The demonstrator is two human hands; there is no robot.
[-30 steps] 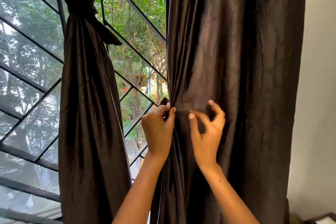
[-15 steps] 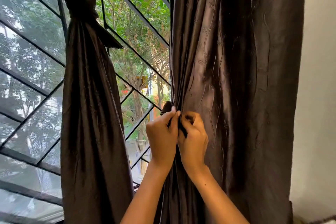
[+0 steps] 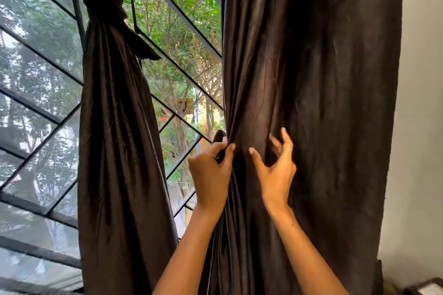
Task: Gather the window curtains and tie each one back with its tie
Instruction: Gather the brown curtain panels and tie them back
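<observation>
Head view: both hands (image 3: 211, 175) on right curtain (image 3: 311, 79)

My right hand (image 3: 275, 170), which half a second ago was bunched tight against my left hand (image 3: 211, 170), now sits apart from it, out across the right curtain (image 3: 323, 79), fingers spread and hooked into a fresh stretch of cloth.

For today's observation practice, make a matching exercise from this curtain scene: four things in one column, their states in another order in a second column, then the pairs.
Things
1. left curtain
2. right curtain
3. left hand
4. right hand

States
A. fingers spread against fabric
B. hanging untied
C. tied back near its top
D. pinching gathered folds at the curtain's edge

Pairs: 1-C, 2-B, 3-D, 4-A
</observation>
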